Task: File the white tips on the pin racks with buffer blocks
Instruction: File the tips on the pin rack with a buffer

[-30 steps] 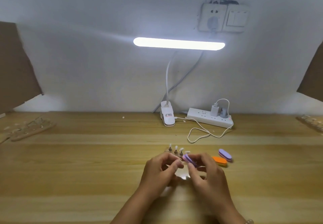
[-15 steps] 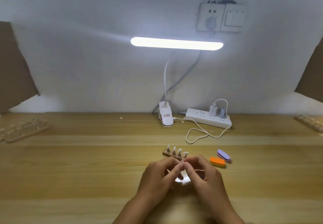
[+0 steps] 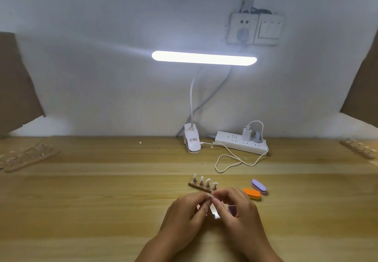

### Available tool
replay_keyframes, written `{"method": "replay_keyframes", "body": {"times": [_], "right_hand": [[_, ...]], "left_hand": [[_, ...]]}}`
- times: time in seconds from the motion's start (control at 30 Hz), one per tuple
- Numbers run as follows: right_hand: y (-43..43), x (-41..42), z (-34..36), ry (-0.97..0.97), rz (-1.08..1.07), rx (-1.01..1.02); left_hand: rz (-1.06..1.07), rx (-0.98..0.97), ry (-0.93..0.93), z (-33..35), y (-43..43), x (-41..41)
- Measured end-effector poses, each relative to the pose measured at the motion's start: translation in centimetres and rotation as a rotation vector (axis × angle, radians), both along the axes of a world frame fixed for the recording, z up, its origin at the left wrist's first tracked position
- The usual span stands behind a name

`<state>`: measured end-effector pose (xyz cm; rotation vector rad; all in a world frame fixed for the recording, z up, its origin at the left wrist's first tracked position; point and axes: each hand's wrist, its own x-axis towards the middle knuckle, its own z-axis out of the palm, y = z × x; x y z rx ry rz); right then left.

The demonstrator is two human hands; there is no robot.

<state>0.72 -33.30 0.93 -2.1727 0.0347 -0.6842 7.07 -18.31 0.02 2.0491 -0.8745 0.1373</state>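
One tip [image 3: 211,197] seems pinched by the left hand [image 3: 184,214]; the right hand [image 3: 243,218] has tucked its block [image 3: 232,210] palmward, so filing pauses.

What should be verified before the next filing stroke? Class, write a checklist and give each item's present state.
1. The pin rack lies flat on the table: ok.
2. Four white tips stand on the rack: ok.
3. The right hand holds a lilac buffer block, mostly hidden under its fingers: ok.
4. What the left hand pinches: cannot tell.
5. Block touching a tip: cannot tell, the fingers cover the spot.
6. The lamp is lit above the work: ok.
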Motion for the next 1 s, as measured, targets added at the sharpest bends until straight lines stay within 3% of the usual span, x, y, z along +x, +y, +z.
{"method": "replay_keyframes", "body": {"times": [0.17, 1.0], "right_hand": [[0.10, 0.16, -0.28, -0.100, -0.081, -0.005], [0.28, 0.16, -0.36, -0.079, -0.004, -0.209]], "left_hand": [[-0.010, -0.014, 0.032, 0.20, 0.05, -0.11], [-0.043, 0.010, -0.025, -0.05, 0.17, -0.02]]}}
